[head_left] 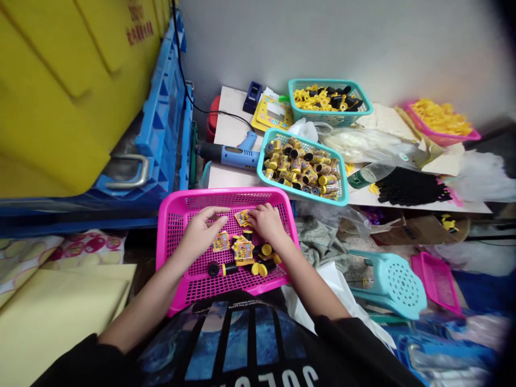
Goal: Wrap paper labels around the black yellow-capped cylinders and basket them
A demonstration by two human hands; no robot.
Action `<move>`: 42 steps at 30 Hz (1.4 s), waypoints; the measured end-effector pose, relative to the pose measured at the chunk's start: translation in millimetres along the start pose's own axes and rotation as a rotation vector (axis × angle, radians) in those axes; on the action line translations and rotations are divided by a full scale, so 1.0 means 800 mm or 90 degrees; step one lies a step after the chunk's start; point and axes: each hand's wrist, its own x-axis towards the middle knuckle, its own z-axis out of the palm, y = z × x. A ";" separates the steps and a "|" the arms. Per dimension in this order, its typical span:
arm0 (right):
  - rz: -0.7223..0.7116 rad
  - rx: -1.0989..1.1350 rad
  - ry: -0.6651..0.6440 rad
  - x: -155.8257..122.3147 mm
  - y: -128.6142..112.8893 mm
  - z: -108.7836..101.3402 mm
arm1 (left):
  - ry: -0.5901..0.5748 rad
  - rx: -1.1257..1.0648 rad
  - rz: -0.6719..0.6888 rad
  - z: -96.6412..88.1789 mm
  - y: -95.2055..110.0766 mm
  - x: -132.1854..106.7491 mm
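A pink mesh basket [177, 215] rests on my lap. Inside it lie several small printed yellow labels [243, 249], black tubes [228, 268] and yellow caps [266, 249]. My right hand [266, 221] reaches into the basket's far side and pinches one small yellow label [242, 217] between its fingertips. My left hand [201, 228] hovers beside it with curled fingers, thumb and forefinger apart, holding nothing I can see. Another label [221, 241] lies just under my left hand.
A teal basket [302, 166] of finished yellow-wrapped tubes sits on the white table beyond. A blue heat gun [231, 153], a second teal basket [328, 102] of parts, a pink tray [441, 121], black gloves [407, 185] and plastic bags lie there. Blue crates stand at left, a teal stool at right.
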 end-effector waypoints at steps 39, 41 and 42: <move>-0.482 0.164 -0.201 -0.043 -0.106 0.017 | 0.098 -0.349 -0.096 -0.005 -0.004 0.003; -0.500 0.168 -0.225 -0.040 -0.107 0.020 | 0.083 -0.344 -0.097 -0.005 -0.006 0.002; -0.501 0.178 -0.245 -0.039 -0.107 0.020 | 0.077 -0.342 -0.098 -0.005 -0.007 0.002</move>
